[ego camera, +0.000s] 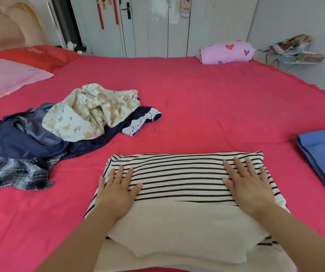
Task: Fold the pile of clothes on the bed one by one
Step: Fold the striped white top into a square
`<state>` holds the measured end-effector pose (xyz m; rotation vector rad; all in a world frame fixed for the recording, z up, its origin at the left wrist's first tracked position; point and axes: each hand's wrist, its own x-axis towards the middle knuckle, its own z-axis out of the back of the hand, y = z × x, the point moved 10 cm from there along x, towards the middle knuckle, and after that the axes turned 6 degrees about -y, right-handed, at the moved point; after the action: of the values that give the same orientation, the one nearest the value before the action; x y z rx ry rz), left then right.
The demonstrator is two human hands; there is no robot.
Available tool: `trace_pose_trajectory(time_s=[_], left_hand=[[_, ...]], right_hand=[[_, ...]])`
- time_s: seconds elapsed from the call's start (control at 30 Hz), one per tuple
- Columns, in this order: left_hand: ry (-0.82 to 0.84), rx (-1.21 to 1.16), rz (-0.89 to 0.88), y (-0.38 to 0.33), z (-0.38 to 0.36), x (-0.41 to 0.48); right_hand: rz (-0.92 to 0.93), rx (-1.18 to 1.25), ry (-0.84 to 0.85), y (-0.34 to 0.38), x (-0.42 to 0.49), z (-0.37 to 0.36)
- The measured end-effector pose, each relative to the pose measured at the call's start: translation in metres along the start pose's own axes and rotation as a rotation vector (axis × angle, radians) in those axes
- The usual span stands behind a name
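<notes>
pressing flat, fingers straight, left hand [116, 190] and right hand [245, 182] rest on the folded striped shirt [177, 173]; the unfolded clothes pile [59, 122] lies left on the bed [216, 107].

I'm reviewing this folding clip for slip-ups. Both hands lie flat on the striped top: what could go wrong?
On the striped top, the near cream layer lies uneven beside the left hand and right hand, so pressing may set a crooked crease. The pile at the left is tangled; pulling the floral piece could drag the navy garment along.
</notes>
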<state>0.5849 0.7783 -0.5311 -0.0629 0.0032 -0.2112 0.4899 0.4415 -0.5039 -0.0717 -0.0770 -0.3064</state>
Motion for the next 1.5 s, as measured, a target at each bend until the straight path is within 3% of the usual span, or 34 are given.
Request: trace_pose_trajectory(time_s=[0.17,0.27,0.33,0.43,0.57,0.73,0.9,1.0,1.13,1.27,1.33,1.5], left_hand=[[0.034,-0.002,0.003,0.01,-0.012,0.01],[-0.124,-0.004,-0.004,0.002,0.02,0.022],[-0.238,-0.033,-0.061,-0.013,0.039,0.035],[-0.118,-0.041,-0.044,-0.017,0.017,0.054],[-0.039,-0.08,0.041,0.003,-0.02,0.059],[0.053,-0.092,0.052,0.002,-0.014,0.059],[-0.15,-0.13,-0.078,-0.026,0.019,-0.001],[-0.049,-0.108,-0.141,-0.036,-0.003,-0.046],[0.076,-0.034,-0.105,-0.037,0.001,-0.052],[-0.109,-0.1,-0.224,-0.078,0.033,-0.067],[-0.116,-0.119,-0.27,-0.099,0.027,-0.085],[0.046,-0.062,-0.211,-0.104,-0.009,-0.101]], right_hand=[[-0.154,0.022,0.141,-0.039,0.0,-0.029],[-0.155,-0.08,-0.044,-0.026,0.015,0.006],[-0.068,-0.022,-0.181,0.0,0.028,0.028],[0.051,0.032,-0.085,0.02,0.05,0.011],[-0.195,0.13,0.069,-0.029,0.047,-0.038],[-0.21,0.05,0.173,-0.029,0.047,-0.033],[-0.159,0.036,0.005,-0.027,0.009,0.003],[-0.124,0.041,0.05,-0.032,-0.039,-0.014],[-0.182,0.255,0.051,-0.049,-0.062,-0.013],[-0.413,0.525,-0.055,-0.074,-0.086,0.002],[-0.513,0.495,-0.053,-0.085,-0.099,0.0],[-0.543,0.438,0.021,-0.083,-0.101,-0.002]])
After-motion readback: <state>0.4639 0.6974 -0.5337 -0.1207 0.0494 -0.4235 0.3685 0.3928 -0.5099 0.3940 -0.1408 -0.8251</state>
